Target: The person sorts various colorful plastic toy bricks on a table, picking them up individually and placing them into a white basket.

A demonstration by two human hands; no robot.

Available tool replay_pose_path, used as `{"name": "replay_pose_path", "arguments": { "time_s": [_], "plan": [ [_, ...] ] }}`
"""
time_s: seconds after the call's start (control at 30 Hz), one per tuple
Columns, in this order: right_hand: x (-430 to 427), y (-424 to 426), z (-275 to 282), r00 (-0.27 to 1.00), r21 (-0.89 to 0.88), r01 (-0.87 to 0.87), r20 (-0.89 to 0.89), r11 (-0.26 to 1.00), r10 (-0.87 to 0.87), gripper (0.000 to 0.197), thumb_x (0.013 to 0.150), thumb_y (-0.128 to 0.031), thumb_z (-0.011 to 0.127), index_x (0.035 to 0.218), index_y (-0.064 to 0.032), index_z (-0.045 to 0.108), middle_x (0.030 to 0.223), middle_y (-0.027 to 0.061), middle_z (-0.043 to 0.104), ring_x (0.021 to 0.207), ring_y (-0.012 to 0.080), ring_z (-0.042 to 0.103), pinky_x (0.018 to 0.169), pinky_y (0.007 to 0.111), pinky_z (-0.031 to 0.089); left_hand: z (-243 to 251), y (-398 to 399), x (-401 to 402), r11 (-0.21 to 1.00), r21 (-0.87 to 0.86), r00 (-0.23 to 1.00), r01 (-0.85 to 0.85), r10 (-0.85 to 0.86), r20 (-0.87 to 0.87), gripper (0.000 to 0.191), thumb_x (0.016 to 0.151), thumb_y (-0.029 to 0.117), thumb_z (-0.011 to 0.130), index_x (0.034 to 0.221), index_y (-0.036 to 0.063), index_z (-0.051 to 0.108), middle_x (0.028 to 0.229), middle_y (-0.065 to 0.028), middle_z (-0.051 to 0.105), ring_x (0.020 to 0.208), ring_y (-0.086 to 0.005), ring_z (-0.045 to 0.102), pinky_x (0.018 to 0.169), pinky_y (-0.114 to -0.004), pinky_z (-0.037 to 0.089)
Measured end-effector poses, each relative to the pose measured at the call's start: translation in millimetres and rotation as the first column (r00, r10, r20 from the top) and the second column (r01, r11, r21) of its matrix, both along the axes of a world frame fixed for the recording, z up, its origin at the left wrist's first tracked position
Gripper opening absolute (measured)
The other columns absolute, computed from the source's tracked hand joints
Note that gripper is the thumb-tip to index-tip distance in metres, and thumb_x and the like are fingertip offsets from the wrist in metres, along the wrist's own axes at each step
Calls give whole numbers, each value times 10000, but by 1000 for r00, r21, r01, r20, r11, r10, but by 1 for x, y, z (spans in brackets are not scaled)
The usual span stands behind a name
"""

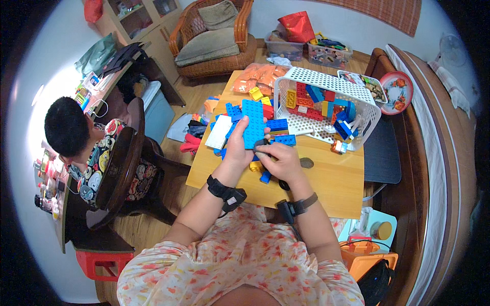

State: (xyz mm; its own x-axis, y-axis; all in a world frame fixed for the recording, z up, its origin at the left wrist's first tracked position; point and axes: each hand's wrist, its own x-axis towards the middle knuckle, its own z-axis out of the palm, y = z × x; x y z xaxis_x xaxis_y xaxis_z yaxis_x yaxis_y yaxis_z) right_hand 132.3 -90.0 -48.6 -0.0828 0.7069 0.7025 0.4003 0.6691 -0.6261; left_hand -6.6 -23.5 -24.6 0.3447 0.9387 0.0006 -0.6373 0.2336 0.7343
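My left hand (236,150) grips a blue studded building plate (253,124), held upright above the wooden table. My right hand (282,162) pinches a small dark object (262,143) against the plate's lower right corner; its kind cannot be made out. Left of the plate lies a white plate (219,132) on loose blue bricks (233,111). Blue bricks (277,124) also lie right of my left fingers. Below the hands are a yellow brick (256,166) and a small blue brick (265,177).
A white perforated basket (325,82), on its side, holds assembled bricks (304,101) at the table's (329,187) back right. Behind the bricks lies a bag of orange packets (260,76). At left, a person (103,160) sits in a dark wooden chair (126,164) at a desk.
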Motion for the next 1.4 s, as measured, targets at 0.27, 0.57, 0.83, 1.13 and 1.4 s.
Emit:
{"name": "replay_pose_path", "arguments": {
  "time_s": [0.27, 0.57, 0.83, 1.13, 1.4],
  "plan": [
    [14, 14, -4, 682, -306, 96, -673, 947, -286, 191, 895, -94, 647, 1062, 0, 642, 930, 28, 658, 807, 96, 608, 728, 246, 495, -12, -15, -21, 974, -161, 970, 162, -187, -155, 380, 986, 291, 459, 1198, -12, 545, 1095, -148, 654, 954, -257, 668, 800, -390, 560],
    [11, 21, -21, 747, -337, -23, -632, 941, -208, 201, 901, -82, 636, 1079, 11, 635, 921, 7, 640, 820, 66, 573, 732, 212, 470, -4, -11, -32, 961, 271, 863, -57, 184, -470, 319, 990, 216, 500, 1212, -10, 543, 1039, -92, 651, 890, -145, 629, 797, -285, 515],
    [19, 22, -21, 727, -423, 89, -591, 902, -349, 195, 894, -72, 637, 1074, 5, 642, 873, -9, 628, 762, 44, 550, 654, 194, 444, -7, 12, -38, 773, 611, 150, 168, 593, -791, 469, 839, 175, 675, 1268, 30, 556, 1080, -165, 623, 995, -318, 591, 892, -386, 469],
    [22, 4, -7, 711, -195, 264, -622, 945, -327, 194, 815, -52, 690, 1002, -7, 669, 866, 46, 672, 739, 91, 593, 653, 228, 471, 7, 21, 52, 400, 804, 452, 439, 675, -583, 297, 807, 91, 629, 1099, 42, 643, 1107, -168, 638, 1063, -350, 577, 936, -425, 443],
    [33, 3, -6, 723, -186, 252, -616, 950, -312, 200, 861, -9, 630, 1058, 29, 622, 936, 58, 659, 824, 105, 614, 733, 234, 500, -44, 57, 125, 311, 495, 48, 811, 809, -586, 119, 785, 264, 569, 725, 198, 647, 781, 10, 649, 888, -222, 610, 694, -399, 381]
  ]
}}
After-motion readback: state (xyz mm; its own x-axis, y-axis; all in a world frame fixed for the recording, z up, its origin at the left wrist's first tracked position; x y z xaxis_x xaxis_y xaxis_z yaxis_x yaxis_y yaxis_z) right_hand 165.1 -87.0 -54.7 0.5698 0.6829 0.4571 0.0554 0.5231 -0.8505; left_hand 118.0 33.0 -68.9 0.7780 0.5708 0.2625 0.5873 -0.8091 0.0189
